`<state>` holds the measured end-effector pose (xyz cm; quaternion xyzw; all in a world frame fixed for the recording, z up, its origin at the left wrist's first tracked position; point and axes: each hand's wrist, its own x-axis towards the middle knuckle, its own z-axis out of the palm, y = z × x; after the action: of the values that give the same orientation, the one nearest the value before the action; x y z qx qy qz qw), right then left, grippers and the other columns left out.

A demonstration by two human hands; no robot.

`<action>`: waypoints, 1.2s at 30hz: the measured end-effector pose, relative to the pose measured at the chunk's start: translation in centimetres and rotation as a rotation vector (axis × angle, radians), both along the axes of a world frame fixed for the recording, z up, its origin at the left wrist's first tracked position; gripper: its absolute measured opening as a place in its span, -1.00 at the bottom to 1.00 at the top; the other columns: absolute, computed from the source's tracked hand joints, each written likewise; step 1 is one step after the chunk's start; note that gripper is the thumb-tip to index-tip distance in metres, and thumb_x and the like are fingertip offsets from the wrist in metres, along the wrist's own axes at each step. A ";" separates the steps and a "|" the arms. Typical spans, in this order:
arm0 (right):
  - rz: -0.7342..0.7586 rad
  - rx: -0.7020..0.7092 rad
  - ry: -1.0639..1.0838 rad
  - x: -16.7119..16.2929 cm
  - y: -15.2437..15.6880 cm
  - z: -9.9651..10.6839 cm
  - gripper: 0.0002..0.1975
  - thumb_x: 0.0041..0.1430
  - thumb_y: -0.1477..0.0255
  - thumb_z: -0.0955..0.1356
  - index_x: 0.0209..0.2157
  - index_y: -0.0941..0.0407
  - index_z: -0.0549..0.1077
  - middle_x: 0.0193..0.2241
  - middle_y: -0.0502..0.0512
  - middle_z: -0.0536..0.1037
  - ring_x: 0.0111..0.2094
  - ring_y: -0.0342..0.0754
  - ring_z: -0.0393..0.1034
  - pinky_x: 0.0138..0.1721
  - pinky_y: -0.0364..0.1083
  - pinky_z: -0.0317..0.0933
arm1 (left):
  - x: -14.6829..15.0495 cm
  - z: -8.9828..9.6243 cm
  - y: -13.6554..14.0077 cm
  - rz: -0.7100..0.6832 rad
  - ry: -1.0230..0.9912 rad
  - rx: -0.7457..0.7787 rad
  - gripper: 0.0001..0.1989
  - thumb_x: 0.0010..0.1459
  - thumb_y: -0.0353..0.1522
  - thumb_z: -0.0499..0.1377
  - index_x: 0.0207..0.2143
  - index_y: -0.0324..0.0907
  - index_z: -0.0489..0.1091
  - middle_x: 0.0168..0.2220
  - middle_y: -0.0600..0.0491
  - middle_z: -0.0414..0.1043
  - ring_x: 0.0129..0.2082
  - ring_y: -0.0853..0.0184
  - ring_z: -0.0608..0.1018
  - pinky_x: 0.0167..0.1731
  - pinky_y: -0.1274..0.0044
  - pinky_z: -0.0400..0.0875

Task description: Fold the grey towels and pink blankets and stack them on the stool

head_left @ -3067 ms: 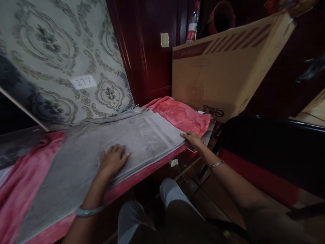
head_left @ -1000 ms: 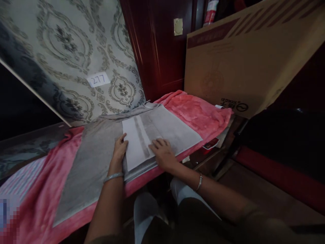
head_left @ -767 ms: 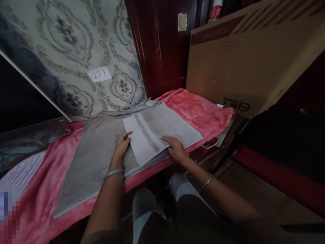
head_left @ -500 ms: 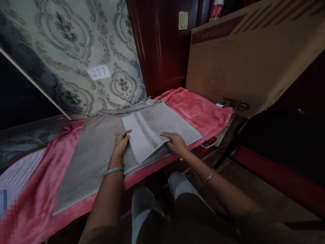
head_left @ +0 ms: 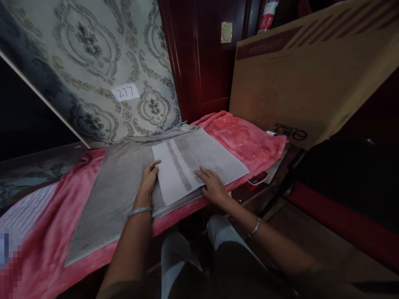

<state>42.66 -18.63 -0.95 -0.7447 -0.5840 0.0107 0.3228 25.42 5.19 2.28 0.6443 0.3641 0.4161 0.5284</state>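
Note:
A large grey cloth lies spread over a pink plush blanket. On its right half is a whitish folded cloth panel with grey stripes running down it. My left hand is at the panel's left edge, its fingers curled and closed on that edge. Across from it, my right hand rests by the panel's lower right corner, fingers stretched out and a little apart on the fabric. The underside of the panel is hidden.
A large cardboard box leans behind the blanket on the right. Patterned wallpaper with a paper label reading 277 rises behind. At right stands a dark chair with a red edge. My knees are below the front edge.
The panel's front right part, raised a little before, now lies flatter. My right hand has gone from gripping its edge to lying on the fabric. The left hand is nearly unmoved.

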 end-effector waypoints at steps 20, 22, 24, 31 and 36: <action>0.100 0.093 -0.170 -0.7 0.8 -2.8 -0.18 -0.05 0.83 0.17 0.25 0.12 0.44 0.33 0.23 0.31 0.39 0.15 0.08 0.31 0.19 0.17 | 3.3 3.0 2.7 0.220 0.396 0.060 -0.50 -0.04 -0.45 0.17 0.01 -0.26 0.53 -0.36 -0.01 0.56 -0.41 0.31 0.55 -0.38 0.53 0.41; 0.105 0.100 -0.166 -0.6 0.9 -3.2 -0.16 -0.08 0.83 0.17 0.24 0.11 0.44 0.33 0.22 0.31 0.38 0.16 0.09 0.32 0.19 0.16 | 3.6 2.8 3.0 0.255 0.478 0.106 -0.50 -0.10 -0.52 0.17 -0.04 -0.22 0.56 -0.27 -0.06 0.60 -0.31 0.25 0.60 -0.30 0.50 0.44; 0.120 0.101 -0.159 -0.4 0.9 -3.5 -0.16 -0.10 0.82 0.18 0.24 0.11 0.45 0.33 0.22 0.31 0.38 0.16 0.09 0.33 0.20 0.15 | 3.7 2.6 3.3 0.286 0.557 0.137 -0.53 -0.14 -0.57 0.17 -0.12 -0.20 0.60 -0.21 -0.10 0.61 -0.23 0.19 0.62 -0.23 0.47 0.46; 0.157 0.141 -0.143 -0.1 1.1 -4.1 -0.16 -0.10 0.80 0.21 0.24 0.09 0.45 0.32 0.19 0.32 0.37 0.15 0.11 0.33 0.22 0.16 | 3.5 1.7 3.1 0.333 0.729 0.205 -0.51 0.00 -0.57 0.12 -0.02 -0.18 0.57 -0.25 -0.04 0.62 -0.23 0.23 0.64 -0.20 0.51 0.48; 0.168 0.078 -0.100 0.0 0.7 -3.4 -0.17 -0.09 0.79 0.23 0.26 0.10 0.43 0.33 0.23 0.29 0.39 0.15 0.08 0.33 0.21 0.13 | 3.8 1.6 2.4 0.387 0.843 0.304 -0.54 0.11 -0.51 0.09 0.06 -0.20 0.52 -0.03 -0.15 0.56 -0.05 0.21 0.61 -0.05 0.49 0.43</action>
<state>42.65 -17.93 -4.32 -0.6796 -0.6599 -0.0224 0.3198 29.24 7.64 3.91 0.7470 0.5947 0.2580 0.1477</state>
